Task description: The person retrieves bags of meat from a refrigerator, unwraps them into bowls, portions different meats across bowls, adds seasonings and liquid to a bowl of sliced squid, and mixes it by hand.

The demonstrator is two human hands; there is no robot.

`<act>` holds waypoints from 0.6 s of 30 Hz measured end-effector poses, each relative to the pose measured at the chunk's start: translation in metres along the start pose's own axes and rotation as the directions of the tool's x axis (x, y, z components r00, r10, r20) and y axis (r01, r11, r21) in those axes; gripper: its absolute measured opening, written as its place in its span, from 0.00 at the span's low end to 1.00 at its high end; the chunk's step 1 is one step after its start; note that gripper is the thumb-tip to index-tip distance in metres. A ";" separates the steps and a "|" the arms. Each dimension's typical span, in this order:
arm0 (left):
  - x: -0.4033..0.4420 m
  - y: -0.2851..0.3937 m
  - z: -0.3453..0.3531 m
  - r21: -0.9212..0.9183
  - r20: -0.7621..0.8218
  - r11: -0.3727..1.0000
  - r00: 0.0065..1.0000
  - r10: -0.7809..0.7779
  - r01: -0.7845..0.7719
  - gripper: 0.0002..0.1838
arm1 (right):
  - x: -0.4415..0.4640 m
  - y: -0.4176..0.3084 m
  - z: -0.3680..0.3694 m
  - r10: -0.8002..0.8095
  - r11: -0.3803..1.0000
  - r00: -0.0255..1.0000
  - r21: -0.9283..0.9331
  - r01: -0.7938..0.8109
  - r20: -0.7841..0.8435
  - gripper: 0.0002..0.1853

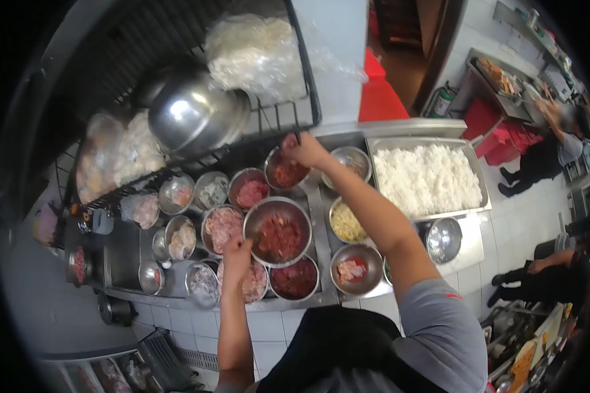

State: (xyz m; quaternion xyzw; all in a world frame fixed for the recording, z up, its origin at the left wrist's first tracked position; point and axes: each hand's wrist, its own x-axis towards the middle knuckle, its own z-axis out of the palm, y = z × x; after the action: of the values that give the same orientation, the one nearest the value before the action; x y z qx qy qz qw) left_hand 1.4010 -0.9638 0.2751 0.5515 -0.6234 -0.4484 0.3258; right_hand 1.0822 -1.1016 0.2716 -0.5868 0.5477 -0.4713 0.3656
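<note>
My left hand pinches the rim of a steel bowl of dark red meat pieces. This bowl sits raised over the bowls around it. Farther away, my right hand is closed at the far rim of a smaller steel bowl, which holds red chopped meat. Its fingertips are partly hidden. Beside the left hand are a bowl of pale pink meat and another pink meat bowl. Dark red meat fills a bowl just nearer to me.
A wire rack overhangs the counter, bearing steel bowls and plastic bags. To the right stand a tray of white rice and a bowl of pale yellow pieces. Two other people are at far right.
</note>
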 end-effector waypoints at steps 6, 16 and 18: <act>0.014 0.074 0.061 0.042 0.260 0.995 0.963 0.071 -0.085 0.07 | -0.163 -0.110 -0.048 -0.111 0.890 0.981 -0.423 0.170 0.160 0.13; -0.097 0.081 0.318 -0.200 0.937 0.974 0.268 0.223 -0.111 0.11 | -0.502 -0.051 -0.050 -0.108 0.536 0.691 -0.627 -0.565 -0.715 0.11; -0.158 0.110 0.349 -0.114 0.987 0.990 0.106 0.122 -0.078 0.11 | -0.565 -0.088 -0.042 -0.045 0.454 0.630 -0.578 -0.678 -0.775 0.11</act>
State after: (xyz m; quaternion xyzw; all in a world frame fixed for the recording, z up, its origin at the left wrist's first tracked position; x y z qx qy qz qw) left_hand 1.0714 -0.7405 0.2552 0.0645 -0.7099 -0.6886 -0.1333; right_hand 1.0932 -0.5285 0.2809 -0.3331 0.9042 -0.2431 -0.1110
